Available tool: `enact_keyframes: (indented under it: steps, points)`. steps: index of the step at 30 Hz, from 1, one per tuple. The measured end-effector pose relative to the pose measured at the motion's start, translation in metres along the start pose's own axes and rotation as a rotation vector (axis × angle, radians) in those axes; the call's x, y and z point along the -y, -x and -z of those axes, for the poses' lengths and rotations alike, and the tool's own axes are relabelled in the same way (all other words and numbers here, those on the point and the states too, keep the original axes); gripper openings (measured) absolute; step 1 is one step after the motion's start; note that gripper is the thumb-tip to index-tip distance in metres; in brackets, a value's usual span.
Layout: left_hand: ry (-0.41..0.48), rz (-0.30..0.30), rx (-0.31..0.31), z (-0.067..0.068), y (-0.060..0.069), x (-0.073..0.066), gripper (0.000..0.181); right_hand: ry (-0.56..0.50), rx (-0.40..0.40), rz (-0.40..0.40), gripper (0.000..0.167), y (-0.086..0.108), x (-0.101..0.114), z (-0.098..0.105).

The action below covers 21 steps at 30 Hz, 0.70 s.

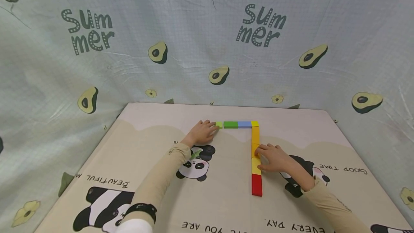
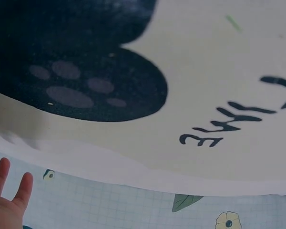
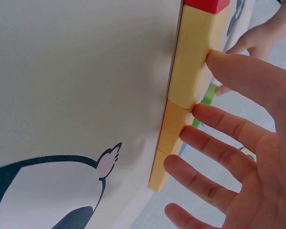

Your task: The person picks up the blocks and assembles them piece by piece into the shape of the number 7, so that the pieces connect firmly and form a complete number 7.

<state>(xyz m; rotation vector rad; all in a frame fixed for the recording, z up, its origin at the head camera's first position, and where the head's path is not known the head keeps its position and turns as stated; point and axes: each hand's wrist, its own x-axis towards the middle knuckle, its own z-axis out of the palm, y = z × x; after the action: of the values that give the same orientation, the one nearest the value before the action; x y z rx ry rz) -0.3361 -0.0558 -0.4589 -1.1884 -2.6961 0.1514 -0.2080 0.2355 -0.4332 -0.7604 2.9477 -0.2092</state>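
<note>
My left hand (image 1: 203, 133) reaches to the left end of a row of blocks and pinches a small light green block (image 1: 219, 124) between thumb and finger. A narrow gap parts it from a green block (image 1: 230, 124), which adjoins a blue block (image 1: 244, 124). A small yellow block (image 1: 255, 123) forms the corner. From there an orange block (image 1: 255, 135), another orange one, a pale yellow block (image 3: 193, 57) and a red block (image 1: 257, 185) run toward me. My right hand (image 1: 275, 158) rests its straight fingers and thumb along the column's right side, touching the orange and pale yellow blocks.
The blocks lie on a table (image 1: 223, 197) covered with a panda-print cloth. Behind it hangs a pale curtain (image 1: 184, 21) with avocado prints. A black band (image 1: 141, 209) circles my left forearm.
</note>
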Motion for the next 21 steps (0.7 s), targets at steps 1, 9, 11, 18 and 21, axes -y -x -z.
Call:
enact_keyframes:
  steps: [1,9,11,18,21]
  points:
    - [-0.002,0.001,0.002,-0.0006,-0.0003,0.0001,0.039,0.000,0.001,0.000,0.037,-0.0001,0.0000,-0.0001]
    - [-0.005,0.002,0.014,-0.0035,-0.0015,0.0011,0.040,-0.003,-0.009,0.006,0.036,0.0008,0.0010,0.0014]
    - [-0.002,0.003,0.017,-0.0035,-0.0018,0.0010,0.041,-0.003,-0.012,0.004,0.036,0.0010,0.0011,0.0017]
    - [-0.003,0.005,0.017,-0.0011,-0.0028,-0.0009,0.041,0.000,-0.017,0.007,0.036,0.0011,0.0010,0.0021]
    - [0.004,0.008,0.021,0.0006,-0.0030,-0.0022,0.041,-0.003,-0.018,0.006,0.036,0.0013,0.0004,0.0020]
